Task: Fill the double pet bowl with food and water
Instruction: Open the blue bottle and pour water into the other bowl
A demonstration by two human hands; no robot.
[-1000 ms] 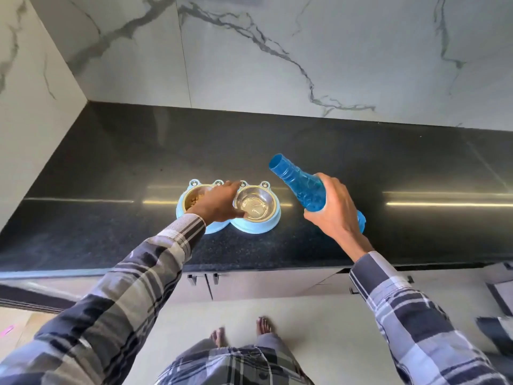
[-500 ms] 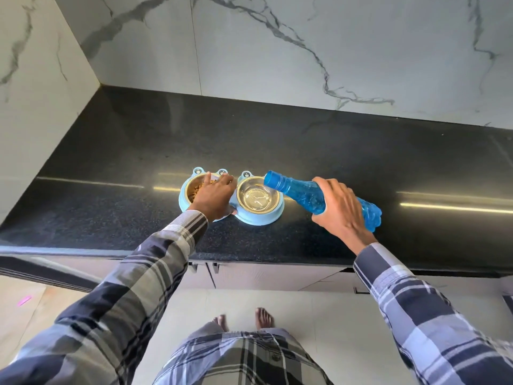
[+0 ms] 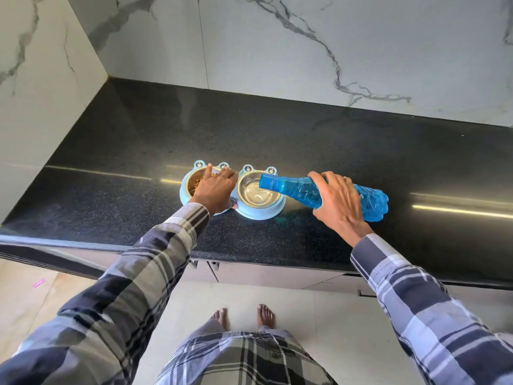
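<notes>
A light blue double pet bowl (image 3: 261,213) with two steel inserts sits on the black countertop. Its left insert holds brown kibble (image 3: 194,184); the right insert (image 3: 256,194) has a little clear water in it. My left hand (image 3: 215,190) rests over the left insert and the bowl's middle, holding it down. My right hand (image 3: 337,202) grips a blue plastic bottle (image 3: 372,202) around its middle. The bottle lies almost level, its open mouth over the right insert's rim.
The black granite countertop (image 3: 305,134) runs wide to the right and back, ending at white marble walls behind and to the left. Its front edge lies just below the bowl. Cabinet fronts, a pale floor and bare feet (image 3: 244,318) show underneath.
The bottle has tipped from pointing up and left to nearly level, and its mouth has come over the right insert. My left hand stays on the bowl.
</notes>
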